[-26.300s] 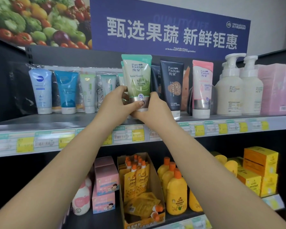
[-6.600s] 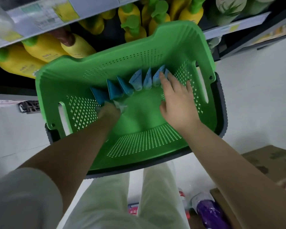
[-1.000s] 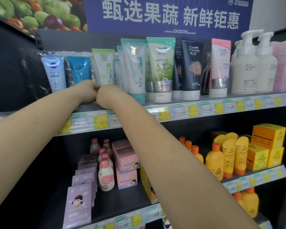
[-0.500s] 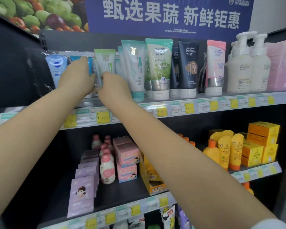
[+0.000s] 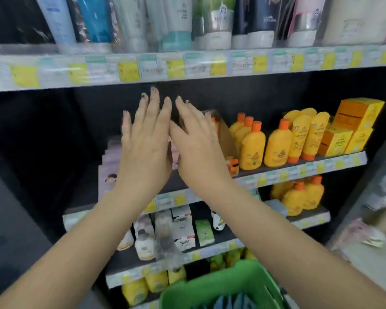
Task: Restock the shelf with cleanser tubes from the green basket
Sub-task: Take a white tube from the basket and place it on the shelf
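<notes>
standing in a packed row along the top shelf, the cleanser tubes look mostly placed: white, blue, green, dark and pink ones sit cap-down, side by side, with little gap showing in the part of the row that is in view. more stock is left, though. at the bottom edge the green basket holds what look like several blue tube ends, so the restocking reads as well along but not finished.

both hands are between those two places, in front of the dark gap under the top shelf. the left hand has its fingers straight and spread, holding nothing. the right hand is just beside it, also flat and empty, thumbs nearly touching. neither touches a tube or the basket.

judging from this, the next step is a reach down into the basket for another tube. around them, orange-capped yellow bottles and orange boxes fill the middle shelf; small white bottles sit lower. the frame is motion-blurred, so labels are unreadable.
</notes>
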A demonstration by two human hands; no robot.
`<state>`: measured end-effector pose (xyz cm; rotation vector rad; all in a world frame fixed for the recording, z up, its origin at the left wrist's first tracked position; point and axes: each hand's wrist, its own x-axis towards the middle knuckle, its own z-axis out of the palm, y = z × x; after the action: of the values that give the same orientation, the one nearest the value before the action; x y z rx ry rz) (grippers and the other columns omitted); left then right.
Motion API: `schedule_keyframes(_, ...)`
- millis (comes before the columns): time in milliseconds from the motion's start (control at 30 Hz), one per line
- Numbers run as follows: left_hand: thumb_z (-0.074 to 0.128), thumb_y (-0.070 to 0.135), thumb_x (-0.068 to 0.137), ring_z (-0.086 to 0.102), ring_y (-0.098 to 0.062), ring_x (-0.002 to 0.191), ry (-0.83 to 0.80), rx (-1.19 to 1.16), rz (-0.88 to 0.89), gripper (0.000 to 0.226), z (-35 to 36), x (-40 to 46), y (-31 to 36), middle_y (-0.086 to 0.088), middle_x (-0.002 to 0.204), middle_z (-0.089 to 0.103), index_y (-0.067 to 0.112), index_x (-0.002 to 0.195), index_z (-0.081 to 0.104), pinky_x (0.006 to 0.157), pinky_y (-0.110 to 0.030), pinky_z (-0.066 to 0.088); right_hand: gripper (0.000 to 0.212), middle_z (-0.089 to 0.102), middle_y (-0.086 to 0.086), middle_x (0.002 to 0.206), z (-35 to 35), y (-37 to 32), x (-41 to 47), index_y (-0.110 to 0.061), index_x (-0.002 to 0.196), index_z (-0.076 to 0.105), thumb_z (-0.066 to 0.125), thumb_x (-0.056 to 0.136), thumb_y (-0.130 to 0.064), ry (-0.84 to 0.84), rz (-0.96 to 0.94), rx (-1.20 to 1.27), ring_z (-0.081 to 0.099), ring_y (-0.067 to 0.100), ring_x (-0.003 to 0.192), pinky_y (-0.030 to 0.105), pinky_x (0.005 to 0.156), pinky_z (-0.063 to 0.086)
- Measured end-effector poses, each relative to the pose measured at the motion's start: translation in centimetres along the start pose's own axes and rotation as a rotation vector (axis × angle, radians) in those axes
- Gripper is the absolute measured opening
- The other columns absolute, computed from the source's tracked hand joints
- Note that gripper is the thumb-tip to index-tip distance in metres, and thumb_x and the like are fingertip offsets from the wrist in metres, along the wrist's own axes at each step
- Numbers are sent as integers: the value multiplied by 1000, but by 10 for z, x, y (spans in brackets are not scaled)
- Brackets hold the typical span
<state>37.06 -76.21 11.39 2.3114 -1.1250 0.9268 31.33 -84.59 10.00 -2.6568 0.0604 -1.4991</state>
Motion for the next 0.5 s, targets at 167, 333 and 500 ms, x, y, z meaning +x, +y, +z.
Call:
schedule_keyframes(167,60,-2,75,11,-32,143,-213,-53,20,83,56,-77,5,-15,155,12,8,146,19,113,-50,8,49,50,23,134,27,12,-91,-8,116,64,47,70,-2,-238,136,-95,48,41,123,60,99,33)
schedule_keyframes(333,63,1,73,20,-40,139,-439,-62,30,82,113,-163,7,-22,151,23,5,145,24,110,-57,17,70,48,26,134,43,20,-188,-11,124,59,65,58,12,-509,197,-118,47,43,123,63,99,31)
schedule_keyframes(500,57,2,80,18,-35,141,-686,-138,-85,80,151,-237,10,-18,153,20,6,147,14,115,-47,17,86,34,25,145,50,28,-264,-18,142,38,59,65,14,-843,324,-111,34,41,133,61,107,18)
